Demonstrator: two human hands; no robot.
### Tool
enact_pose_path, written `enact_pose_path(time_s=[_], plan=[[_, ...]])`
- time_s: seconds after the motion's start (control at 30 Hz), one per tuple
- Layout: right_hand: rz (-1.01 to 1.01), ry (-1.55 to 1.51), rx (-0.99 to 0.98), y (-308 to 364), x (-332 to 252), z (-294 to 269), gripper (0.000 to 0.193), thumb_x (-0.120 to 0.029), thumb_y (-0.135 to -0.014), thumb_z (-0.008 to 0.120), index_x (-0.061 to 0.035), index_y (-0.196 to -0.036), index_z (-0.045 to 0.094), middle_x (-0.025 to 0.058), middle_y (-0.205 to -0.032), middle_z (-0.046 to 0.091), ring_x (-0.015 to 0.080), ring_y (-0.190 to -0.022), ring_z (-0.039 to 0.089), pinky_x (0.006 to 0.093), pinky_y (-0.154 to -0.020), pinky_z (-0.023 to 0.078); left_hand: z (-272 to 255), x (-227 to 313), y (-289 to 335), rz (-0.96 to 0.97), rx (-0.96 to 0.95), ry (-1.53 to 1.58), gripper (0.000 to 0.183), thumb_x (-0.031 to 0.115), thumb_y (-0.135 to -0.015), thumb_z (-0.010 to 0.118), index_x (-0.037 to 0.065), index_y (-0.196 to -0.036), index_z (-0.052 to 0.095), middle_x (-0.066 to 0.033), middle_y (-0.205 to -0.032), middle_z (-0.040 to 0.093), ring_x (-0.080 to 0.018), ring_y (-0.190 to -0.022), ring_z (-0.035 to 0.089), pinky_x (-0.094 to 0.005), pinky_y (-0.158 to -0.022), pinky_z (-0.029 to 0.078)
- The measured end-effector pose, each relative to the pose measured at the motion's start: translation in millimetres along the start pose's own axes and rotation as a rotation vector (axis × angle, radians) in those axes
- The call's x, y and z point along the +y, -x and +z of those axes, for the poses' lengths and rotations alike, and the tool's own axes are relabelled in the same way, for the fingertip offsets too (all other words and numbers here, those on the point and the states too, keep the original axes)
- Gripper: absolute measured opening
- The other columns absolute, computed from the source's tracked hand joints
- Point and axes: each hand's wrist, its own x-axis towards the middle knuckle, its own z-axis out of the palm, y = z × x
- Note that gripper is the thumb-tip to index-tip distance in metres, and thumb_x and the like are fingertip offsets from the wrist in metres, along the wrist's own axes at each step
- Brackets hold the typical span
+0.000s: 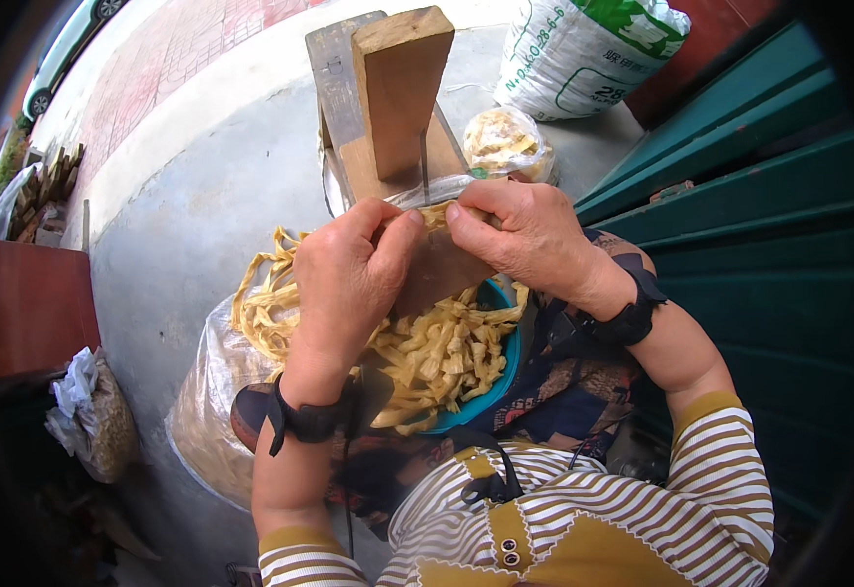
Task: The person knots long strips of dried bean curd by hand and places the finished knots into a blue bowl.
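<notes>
My left hand [347,276] and my right hand [537,237] are close together, both closed on a yellowish strip [434,213] that looks like soaked tofu skin. The strip lies across a wooden stand with an upright block [398,108]; a thin dark upright edge shows beside the block. Below my hands, a flat brown board [439,272] slopes over a teal basin [511,367]. Short cut yellow pieces [451,347] fill the basin. Left of it, long uncut strips [269,308] lie on a clear plastic bag [210,377]. My fingers partly hide the strip.
A clear bag of yellow pieces [508,144] and a white-and-green woven sack [593,59] stand beyond the stand, to the right. Green slatted panels [740,201] line the right side. A tied bag [102,416] sits by a red wall [31,308] at left.
</notes>
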Motion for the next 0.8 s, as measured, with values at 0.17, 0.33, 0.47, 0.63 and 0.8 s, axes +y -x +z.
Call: enact_pose_path(time_s=[0.17, 0.33, 0.47, 0.63, 0.8], plan=[[0.037, -0.003, -0.026, 10.1, 9.5, -12.1, 0.024, -0.022, -0.088, 0.057, -0.0033, -0.074, 0.059, 0.0071, -0.058, 0.057, 0.0151, -0.055, 0.06, 0.0285, -0.053, 0.045, -19.6, -2.8, 18.1, -0.091, -0.022, 0.012, 0.025, 0.025, -0.085, 0.063, 0.001, -0.085, 0.067, -0.012, -0.065, 0.064, -0.0232, -0.06, 0.063, -0.0328, -0.058, 0.048], [0.313, -0.519, -0.087, 27.0, -5.0, -27.8, 0.032, -0.032, -0.09, 0.06, 0.0001, -0.092, 0.06, 0.0119, -0.07, 0.061, 0.0156, -0.062, 0.058, 0.0302, -0.056, 0.046, -42.3, -2.8, 36.7, 0.153, -0.346, 0.191, 0.043, 0.004, -0.081, 0.066, 0.001, -0.123, 0.056, -0.0066, -0.082, 0.061, -0.0131, -0.075, 0.059, -0.0255, -0.069, 0.047], [-0.183, -0.408, 0.085, 31.5, -17.3, -12.6, 0.028, -0.029, -0.087, 0.063, -0.0029, -0.096, 0.061, 0.0134, -0.08, 0.064, 0.0239, -0.071, 0.063, 0.0339, -0.062, 0.048, -42.2, 23.0, 31.1, 0.257, -0.478, -0.053, 0.014, 0.007, -0.08, 0.068, -0.001, -0.091, 0.066, -0.0115, -0.068, 0.062, -0.0191, -0.059, 0.062, -0.0306, -0.056, 0.048], [-0.253, -0.165, -0.291, 31.5, -21.8, -27.9, 0.022, -0.023, -0.084, 0.064, -0.005, -0.096, 0.063, 0.014, -0.088, 0.065, 0.0305, -0.081, 0.064, 0.0364, -0.069, 0.05, -39.2, 29.4, 26.5, 0.372, -0.349, -0.178, 0.017, 0.012, -0.08, 0.071, -0.001, -0.089, 0.065, -0.0107, -0.068, 0.063, -0.0158, -0.062, 0.063, -0.0284, -0.056, 0.047], [-0.203, -0.194, -0.09, 23.0, -5.5, -20.9, 0.017, -0.017, -0.088, 0.062, -0.0009, -0.095, 0.063, 0.0064, -0.071, 0.058, 0.0133, -0.062, 0.056, 0.0275, -0.058, 0.046, -31.2, 6.4, 19.2, -0.073, -0.261, 0.385, 0.018, 0.013, -0.08, 0.068, -0.002, -0.09, 0.066, -0.0033, -0.065, 0.062, -0.0076, -0.058, 0.056, -0.0235, -0.052, 0.044]])
